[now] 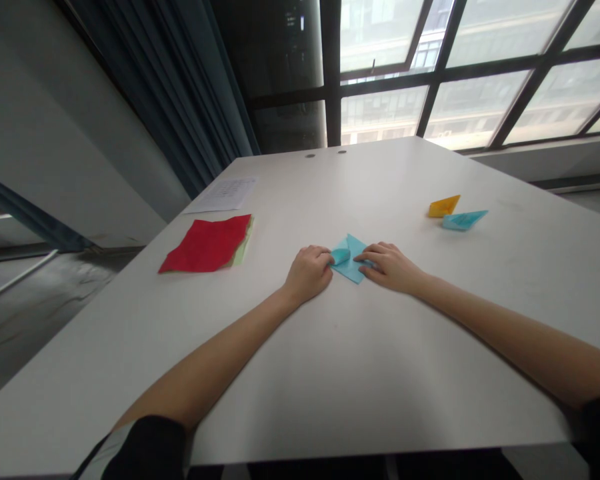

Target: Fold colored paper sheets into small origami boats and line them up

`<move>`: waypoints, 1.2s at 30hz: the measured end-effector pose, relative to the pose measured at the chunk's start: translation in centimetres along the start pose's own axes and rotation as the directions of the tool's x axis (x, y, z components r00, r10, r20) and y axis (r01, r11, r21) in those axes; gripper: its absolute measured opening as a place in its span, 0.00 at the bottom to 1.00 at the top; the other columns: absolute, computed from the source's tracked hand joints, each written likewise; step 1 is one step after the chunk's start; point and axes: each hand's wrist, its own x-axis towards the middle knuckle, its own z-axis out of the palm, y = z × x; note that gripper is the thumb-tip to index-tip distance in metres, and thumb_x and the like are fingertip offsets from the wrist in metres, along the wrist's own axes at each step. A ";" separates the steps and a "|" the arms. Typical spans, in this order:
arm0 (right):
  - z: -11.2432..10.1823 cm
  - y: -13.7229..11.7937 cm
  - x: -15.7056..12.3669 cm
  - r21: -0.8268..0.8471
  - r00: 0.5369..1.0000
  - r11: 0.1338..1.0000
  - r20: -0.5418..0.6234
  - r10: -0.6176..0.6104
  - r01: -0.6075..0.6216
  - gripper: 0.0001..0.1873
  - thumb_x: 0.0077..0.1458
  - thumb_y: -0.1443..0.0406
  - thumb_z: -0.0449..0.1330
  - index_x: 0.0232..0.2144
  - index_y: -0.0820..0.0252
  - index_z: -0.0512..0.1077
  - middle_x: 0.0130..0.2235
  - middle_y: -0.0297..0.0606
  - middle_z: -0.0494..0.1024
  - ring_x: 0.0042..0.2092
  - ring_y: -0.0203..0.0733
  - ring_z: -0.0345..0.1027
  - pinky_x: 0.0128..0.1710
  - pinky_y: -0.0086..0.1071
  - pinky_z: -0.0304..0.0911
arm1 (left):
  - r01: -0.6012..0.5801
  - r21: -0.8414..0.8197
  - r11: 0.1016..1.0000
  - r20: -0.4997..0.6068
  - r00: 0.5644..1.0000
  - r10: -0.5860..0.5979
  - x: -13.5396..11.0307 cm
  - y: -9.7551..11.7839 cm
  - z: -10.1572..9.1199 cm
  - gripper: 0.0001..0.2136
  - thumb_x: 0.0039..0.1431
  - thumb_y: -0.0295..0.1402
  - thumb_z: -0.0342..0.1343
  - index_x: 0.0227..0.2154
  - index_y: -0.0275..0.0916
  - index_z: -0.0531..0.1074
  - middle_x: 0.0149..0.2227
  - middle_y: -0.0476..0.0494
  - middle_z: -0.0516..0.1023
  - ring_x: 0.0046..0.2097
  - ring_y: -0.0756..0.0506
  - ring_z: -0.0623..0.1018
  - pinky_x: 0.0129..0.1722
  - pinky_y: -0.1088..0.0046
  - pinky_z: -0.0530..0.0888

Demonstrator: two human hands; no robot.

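A partly folded sheet of light blue origami paper (351,265) lies on the white table between my two hands. One flap on its left side is lifted and curls over. My left hand (310,270) is closed on that left edge, thumb and fingers pinching the paper. From the other side, my right hand (387,267) rests with its fingers stretched and a little apart over the paper's right part, touching it. The fingertips of the right hand cover that corner.
The white table (280,373) reaches toward the windows. Red paper sheets (207,245) lie over pale green ones (243,247) at left, near a printed page (223,195). Back right stand a yellow folded paper piece (443,207) and a blue one (464,220).
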 end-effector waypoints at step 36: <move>-0.6 -0.3 -0.1 0.167 0.959 0.947 0.032 -0.283 0.274 0.17 0.49 0.74 0.49 0.35 0.56 0.75 0.37 0.39 0.75 0.40 0.40 0.67 0.44 0.37 0.59 | -0.059 0.081 0.995 0.152 0.987 0.046 0.0 0.2 0.1 0.13 0.54 0.27 0.47 0.42 0.38 0.71 0.42 0.43 0.74 0.43 0.44 0.71 0.45 0.65 0.67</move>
